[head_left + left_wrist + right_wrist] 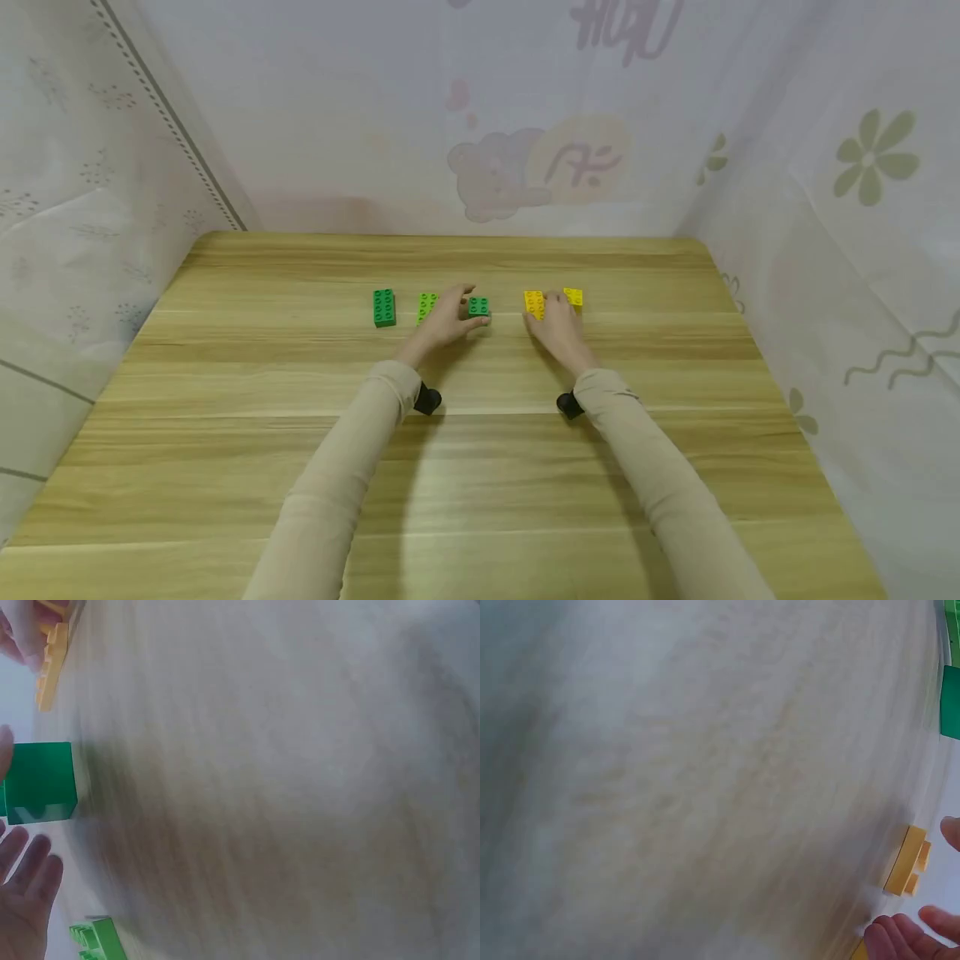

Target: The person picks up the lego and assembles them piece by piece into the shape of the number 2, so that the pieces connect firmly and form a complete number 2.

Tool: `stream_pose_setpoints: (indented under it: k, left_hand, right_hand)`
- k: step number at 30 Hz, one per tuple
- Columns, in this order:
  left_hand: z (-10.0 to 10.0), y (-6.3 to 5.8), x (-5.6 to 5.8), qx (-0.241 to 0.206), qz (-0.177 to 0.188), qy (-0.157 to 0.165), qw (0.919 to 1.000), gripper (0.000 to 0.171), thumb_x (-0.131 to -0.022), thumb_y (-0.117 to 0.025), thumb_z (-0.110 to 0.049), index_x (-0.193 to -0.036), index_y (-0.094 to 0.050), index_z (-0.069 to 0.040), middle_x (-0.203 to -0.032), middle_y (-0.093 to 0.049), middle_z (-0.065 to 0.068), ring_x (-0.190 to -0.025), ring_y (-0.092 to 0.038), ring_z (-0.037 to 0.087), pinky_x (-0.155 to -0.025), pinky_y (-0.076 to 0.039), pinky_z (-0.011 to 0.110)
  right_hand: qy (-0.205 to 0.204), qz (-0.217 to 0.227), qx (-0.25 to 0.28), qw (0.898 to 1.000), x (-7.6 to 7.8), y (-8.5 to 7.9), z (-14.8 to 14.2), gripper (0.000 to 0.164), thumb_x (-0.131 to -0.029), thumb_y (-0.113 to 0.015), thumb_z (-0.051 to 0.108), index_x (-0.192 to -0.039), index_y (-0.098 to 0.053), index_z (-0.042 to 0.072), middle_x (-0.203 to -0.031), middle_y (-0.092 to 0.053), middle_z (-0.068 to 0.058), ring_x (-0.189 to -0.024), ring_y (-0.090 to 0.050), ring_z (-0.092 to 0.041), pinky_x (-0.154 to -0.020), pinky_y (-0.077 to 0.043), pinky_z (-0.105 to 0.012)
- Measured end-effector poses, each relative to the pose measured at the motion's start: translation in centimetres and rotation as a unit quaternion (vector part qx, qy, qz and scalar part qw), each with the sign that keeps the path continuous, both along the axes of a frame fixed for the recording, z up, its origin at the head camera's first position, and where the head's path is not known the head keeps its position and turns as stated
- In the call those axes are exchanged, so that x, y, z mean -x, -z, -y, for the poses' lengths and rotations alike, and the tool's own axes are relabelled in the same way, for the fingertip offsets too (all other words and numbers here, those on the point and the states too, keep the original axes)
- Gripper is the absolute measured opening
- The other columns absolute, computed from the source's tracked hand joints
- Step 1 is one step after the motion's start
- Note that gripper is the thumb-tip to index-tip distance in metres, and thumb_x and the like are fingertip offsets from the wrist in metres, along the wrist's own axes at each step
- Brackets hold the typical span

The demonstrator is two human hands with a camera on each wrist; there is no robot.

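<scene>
In the head view my left hand (446, 319) is spread around a dark green 2x2 toy brick (478, 307), thumb near its front and fingers behind. The left wrist view has this green brick (41, 784) between the thumb and the fingers (30, 874), with a gap on the finger side. A light green brick (427, 306) lies partly hidden under that hand. My right hand (558, 327) reaches over an orange-yellow brick (533, 303), its thumb and fingers at either side; in the right wrist view the orange-yellow brick (907, 861) lies on the table between them, apparently ungripped.
A longer dark green brick (384, 307) lies left of the light green one. Just beyond the right hand is a yellow brick (573, 297). The wooden table (480, 483) meets patterned cloth (337, 125) at the back and sides. Black wrist cameras (428, 399) sit at both cuffs.
</scene>
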State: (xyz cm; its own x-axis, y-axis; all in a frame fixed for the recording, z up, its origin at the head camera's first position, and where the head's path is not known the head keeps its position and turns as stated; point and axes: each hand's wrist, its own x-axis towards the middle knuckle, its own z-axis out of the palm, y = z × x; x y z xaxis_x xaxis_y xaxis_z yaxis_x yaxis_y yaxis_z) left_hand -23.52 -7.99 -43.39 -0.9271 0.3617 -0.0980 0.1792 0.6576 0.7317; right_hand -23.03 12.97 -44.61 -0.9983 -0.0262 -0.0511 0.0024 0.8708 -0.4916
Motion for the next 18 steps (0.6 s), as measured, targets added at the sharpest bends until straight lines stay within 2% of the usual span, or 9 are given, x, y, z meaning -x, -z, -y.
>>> stream_pose_setpoints:
  k: [4, 9, 18]
  left_hand:
    - [-0.1, -0.1, 0.2, -0.005, 0.02, 0.005, 0.9998, 0.068, -0.086, -0.064, -0.024, -0.138, -0.028, 0.0, -0.141, -0.035, 0.019, -0.126, -0.041, 0.034, -0.105, -0.036, 0.042]
    - [0.0, -0.1, 0.6, 0.011, 0.033, 0.007, 0.9994, 0.065, -0.084, -0.066, -0.018, -0.136, -0.032, 0.002, -0.135, -0.041, 0.02, -0.122, -0.044, 0.033, -0.103, -0.039, 0.041]
    - [0.0, 0.8, 1.3, 0.028, 0.03, 0.009, 0.9991, 0.059, -0.08, -0.07, -0.015, -0.127, -0.041, 0.004, -0.122, -0.052, 0.02, -0.113, -0.051, 0.03, -0.098, -0.042, 0.039]
  right_hand:
    - [0.013, 0.026, -0.002, 1.0, 0.2, 0.1, 0.3, 0.066, -0.087, -0.058, 0.037, -0.132, -0.036, -0.007, -0.13, -0.043, -0.025, -0.117, -0.047, -0.036, -0.094, -0.044, -0.048]
    - [0.029, 0.048, -0.011, 0.998, 0.5, 0.0, 0.9, 0.072, -0.087, -0.058, 0.039, -0.133, -0.032, -0.009, -0.124, -0.045, -0.026, -0.113, -0.048, -0.035, -0.089, -0.047, -0.047]
    - [0.042, 0.057, -0.016, 0.997, 0.7, 0.4, 1.4, 0.066, -0.088, -0.057, 0.035, -0.134, -0.036, -0.007, -0.13, -0.04, -0.024, -0.113, -0.045, -0.035, -0.088, -0.046, -0.048]
